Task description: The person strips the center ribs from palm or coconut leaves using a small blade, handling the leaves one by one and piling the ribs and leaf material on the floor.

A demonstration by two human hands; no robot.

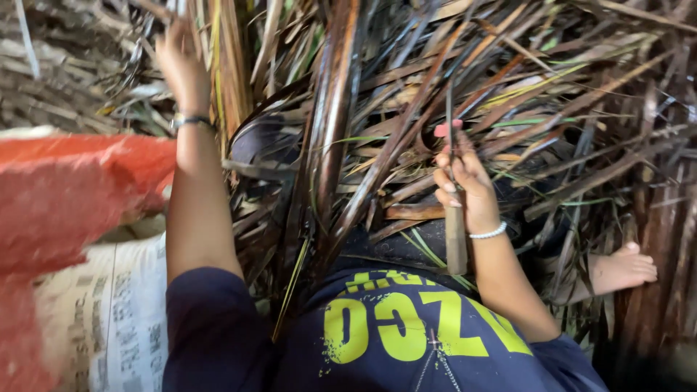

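I judge the step in hand to be stripping dry leaves (406, 123) from the heap filling the frame's centre: my right hand (465, 185), fingers wrapped tight round a wooden-handled blade (455, 239), works mid-frame; my left hand (180, 62), upper left, reaches among brown stalks (330, 109), fingers blurred, so I cannot tell their grip. Next calls for a steady pull.

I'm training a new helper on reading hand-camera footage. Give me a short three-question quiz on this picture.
1. True or false: the right hand grips a tool with a wooden handle.
2. What does the left hand reach into? A) dry leaves B) a bucket C) a drawer
3. Which wrist wears the white bead bracelet?

Key: 1 true; 2 A; 3 the right.
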